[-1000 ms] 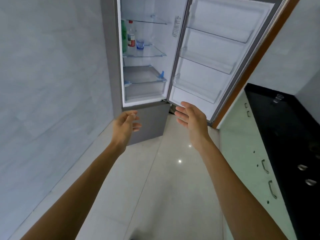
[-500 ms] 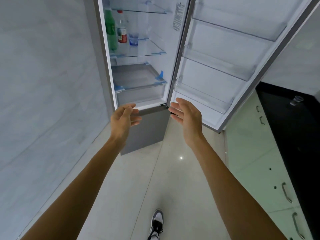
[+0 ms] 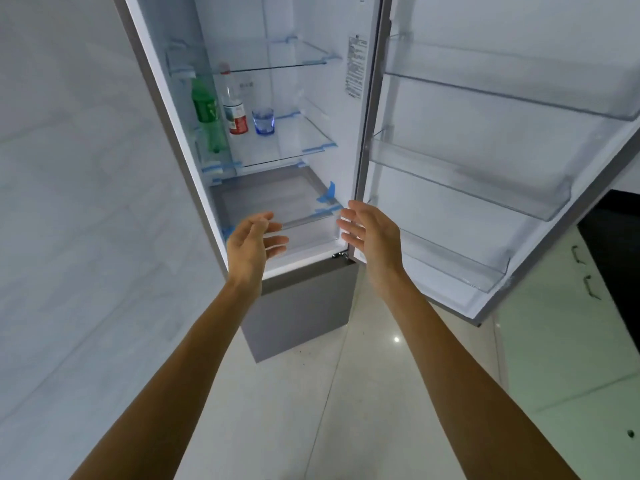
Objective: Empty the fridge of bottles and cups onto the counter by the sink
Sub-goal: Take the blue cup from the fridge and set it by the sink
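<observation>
White plastic and glass fill my view now: the fridge [image 3: 263, 98] has come much closer over the last second, its door [image 3: 485, 161] swung wide to my right with every door bin bare. That tells me the approach is nearly done and the reach is next. On the middle glass shelf [image 3: 298, 140], three things stand in a row along its left side: a green bottle [image 3: 207, 116] against the left wall, a clear bottle with a red label [image 3: 233, 105] just beside it, and a blue-tinted glass cup [image 3: 263, 121] right of that. Nothing is out yet. A dark tabletop [image 3: 616, 237] shows at the right edge. My left hand [image 3: 251, 245] and right hand [image 3: 372, 233] have risen to the fridge's lower drawer, each grip loose and holding nothing.
</observation>
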